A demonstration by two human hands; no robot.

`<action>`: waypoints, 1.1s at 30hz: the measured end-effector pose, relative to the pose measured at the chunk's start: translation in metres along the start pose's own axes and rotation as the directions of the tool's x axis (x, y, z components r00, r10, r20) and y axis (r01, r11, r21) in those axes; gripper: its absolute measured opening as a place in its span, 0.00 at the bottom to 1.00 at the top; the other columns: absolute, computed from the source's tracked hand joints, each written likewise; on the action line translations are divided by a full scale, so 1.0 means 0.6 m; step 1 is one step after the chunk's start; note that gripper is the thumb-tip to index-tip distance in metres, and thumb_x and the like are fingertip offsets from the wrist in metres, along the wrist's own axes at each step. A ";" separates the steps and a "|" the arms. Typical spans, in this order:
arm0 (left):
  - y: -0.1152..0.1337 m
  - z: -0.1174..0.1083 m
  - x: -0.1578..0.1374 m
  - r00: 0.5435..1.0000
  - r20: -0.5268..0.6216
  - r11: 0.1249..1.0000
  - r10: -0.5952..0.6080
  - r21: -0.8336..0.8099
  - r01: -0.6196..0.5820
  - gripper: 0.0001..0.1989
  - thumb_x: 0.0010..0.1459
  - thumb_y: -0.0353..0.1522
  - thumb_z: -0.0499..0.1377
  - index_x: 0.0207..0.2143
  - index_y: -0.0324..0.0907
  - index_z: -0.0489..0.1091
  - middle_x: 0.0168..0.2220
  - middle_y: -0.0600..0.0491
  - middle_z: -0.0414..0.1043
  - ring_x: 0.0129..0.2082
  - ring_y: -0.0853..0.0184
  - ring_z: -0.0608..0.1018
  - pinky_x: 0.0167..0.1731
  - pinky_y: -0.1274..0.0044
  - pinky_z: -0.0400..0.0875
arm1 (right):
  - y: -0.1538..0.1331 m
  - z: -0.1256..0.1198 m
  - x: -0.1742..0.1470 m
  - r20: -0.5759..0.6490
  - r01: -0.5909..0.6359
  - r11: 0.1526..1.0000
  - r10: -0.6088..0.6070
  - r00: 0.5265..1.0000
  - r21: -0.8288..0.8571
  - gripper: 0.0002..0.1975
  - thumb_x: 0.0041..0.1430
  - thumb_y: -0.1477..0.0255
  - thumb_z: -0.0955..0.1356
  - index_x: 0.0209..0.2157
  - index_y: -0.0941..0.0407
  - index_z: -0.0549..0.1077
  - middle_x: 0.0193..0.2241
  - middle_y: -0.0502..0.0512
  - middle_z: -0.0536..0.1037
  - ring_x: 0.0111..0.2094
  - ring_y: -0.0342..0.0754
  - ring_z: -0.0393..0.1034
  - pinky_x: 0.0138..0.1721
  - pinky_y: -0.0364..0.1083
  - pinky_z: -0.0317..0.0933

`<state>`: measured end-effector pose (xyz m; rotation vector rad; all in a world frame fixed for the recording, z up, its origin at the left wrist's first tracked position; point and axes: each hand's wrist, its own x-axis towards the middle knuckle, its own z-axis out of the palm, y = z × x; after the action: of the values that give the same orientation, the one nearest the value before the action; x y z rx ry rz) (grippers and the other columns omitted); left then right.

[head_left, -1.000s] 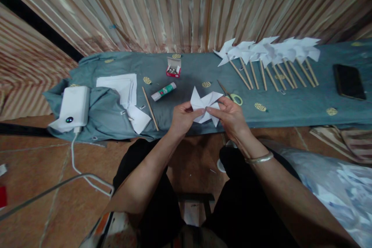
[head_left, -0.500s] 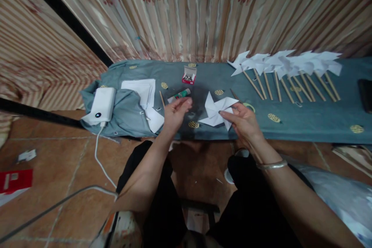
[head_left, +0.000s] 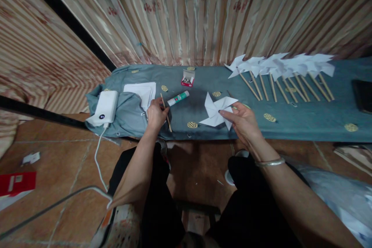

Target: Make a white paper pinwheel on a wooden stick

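Observation:
My right hand (head_left: 244,120) pinches a white paper pinwheel (head_left: 215,110) by its right side, the thumb pressed near its centre. It holds the pinwheel over the front of the cloth-covered bench. My left hand (head_left: 156,115) is closed at a thin wooden stick (head_left: 169,124), thumb and fingers around its middle. Just right of that stick lies a glue stick (head_left: 178,98) with a green and white label. White paper sheets (head_left: 148,91) lie behind my left hand, partly covered by it and by folded cloth.
Several finished pinwheels on sticks (head_left: 279,66) lie in a row at the back right. A small red box of metal pins (head_left: 187,80) stands open at the back middle. A white power bank (head_left: 106,106) with a cable rests at the left end. A dark object (head_left: 363,95) lies far right.
My left hand has moved left and down from beside the glue stick to the wooden stick and closed on it. The stick has shifted slightly. My right hand keeps the pinwheel nearly still.

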<state>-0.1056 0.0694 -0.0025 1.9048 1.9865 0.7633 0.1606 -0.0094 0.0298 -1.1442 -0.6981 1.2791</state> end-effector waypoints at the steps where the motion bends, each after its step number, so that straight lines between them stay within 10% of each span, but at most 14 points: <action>1: -0.002 0.001 0.001 1.000 -0.008 1.000 -0.018 -0.017 0.017 0.22 0.49 0.27 0.61 0.49 0.37 0.69 0.45 0.45 0.73 0.34 0.62 0.78 0.41 0.71 0.70 | 0.000 -0.001 0.001 -0.003 0.007 1.000 -0.007 1.000 -0.005 0.23 0.35 0.73 0.78 0.37 0.56 0.73 0.31 0.51 0.83 0.31 0.48 0.78 0.39 0.48 0.72; 6: -0.011 0.006 0.008 0.981 -0.063 0.940 -0.182 -0.303 0.155 0.23 0.45 0.26 0.60 0.47 0.36 0.70 0.41 0.48 0.75 0.30 0.67 0.77 0.36 0.75 0.70 | 0.000 -0.006 0.003 0.006 0.026 1.000 -0.026 1.000 -0.008 0.25 0.36 0.73 0.78 0.40 0.56 0.73 0.33 0.52 0.83 0.33 0.49 0.78 0.40 0.49 0.71; 15: 0.087 -0.018 -0.025 0.992 0.034 0.457 -0.125 -0.885 0.088 0.10 0.38 0.30 0.67 0.28 0.37 0.76 0.26 0.55 0.74 0.26 0.73 0.71 0.31 0.79 0.66 | -0.011 -0.014 0.003 0.001 0.035 0.999 -0.035 0.999 0.021 0.25 0.33 0.72 0.78 0.38 0.56 0.72 0.29 0.50 0.83 0.30 0.48 0.78 0.36 0.47 0.72; 25: 0.169 0.023 -0.181 0.814 0.564 -0.017 -0.139 -0.823 0.568 0.18 0.34 0.34 0.72 0.28 0.33 0.77 0.23 0.54 0.70 0.19 0.80 0.65 0.17 0.85 0.55 | -0.040 -0.041 -0.007 0.184 -0.040 0.999 0.039 0.982 0.002 0.26 0.33 0.72 0.79 0.38 0.55 0.71 0.27 0.47 0.81 0.26 0.44 0.76 0.31 0.43 0.71; 28: 0.168 0.046 -0.226 0.729 0.659 -0.082 -0.186 -0.750 0.657 0.20 0.34 0.35 0.73 0.30 0.32 0.77 0.23 0.54 0.70 0.18 0.80 0.65 0.17 0.86 0.55 | -0.043 -0.041 -0.016 0.269 -0.088 0.994 0.104 0.957 -0.072 0.27 0.33 0.73 0.79 0.38 0.55 0.70 0.26 0.46 0.80 0.26 0.42 0.75 0.30 0.41 0.70; 33: 0.173 0.079 -0.243 0.718 0.662 -0.125 -0.215 -0.748 0.652 0.18 0.31 0.35 0.74 0.23 0.34 0.74 0.20 0.57 0.68 0.17 0.81 0.61 0.15 0.86 0.50 | -0.029 -0.031 -0.031 0.352 -0.080 0.977 0.146 0.925 -0.196 0.26 0.38 0.72 0.77 0.41 0.54 0.69 0.29 0.48 0.80 0.29 0.44 0.76 0.31 0.42 0.69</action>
<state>0.0197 -0.0668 -0.0064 0.3035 1.0202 1.0428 0.1801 -0.0306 0.0431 -1.1127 -1.0517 1.5756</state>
